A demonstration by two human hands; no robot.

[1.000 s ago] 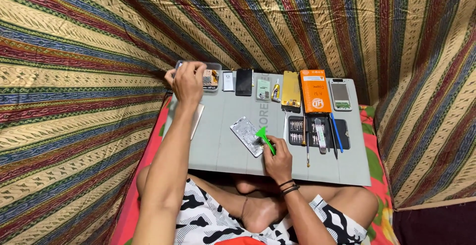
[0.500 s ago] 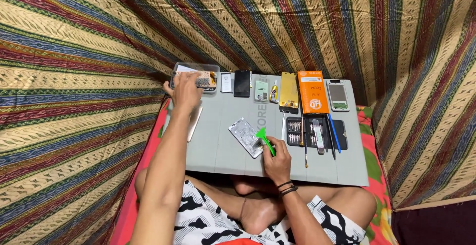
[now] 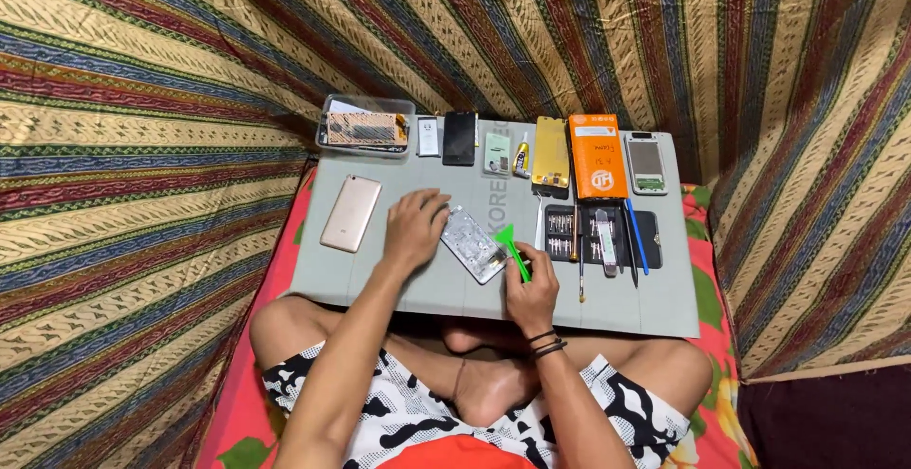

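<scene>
Back from the clear plastic tray (image 3: 366, 130) at the far left corner, the left hand (image 3: 414, 230) now rests beside the opened phone body (image 3: 474, 244), fingers loosely curled and touching its left edge. That phone body lies flat near the middle of the grey surface (image 3: 399, 284), its long axis slanting from upper left to lower right. The right hand (image 3: 531, 287) has its fingers clamped on a green pry tool (image 3: 511, 245) whose wide tip points up-left at the phone's right edge. A rose-gold back cover (image 3: 350, 213) lies left. Along the far edge stands an upright orange rectangular package (image 3: 598, 157) beside a yellow-backed panel (image 3: 551, 152).
</scene>
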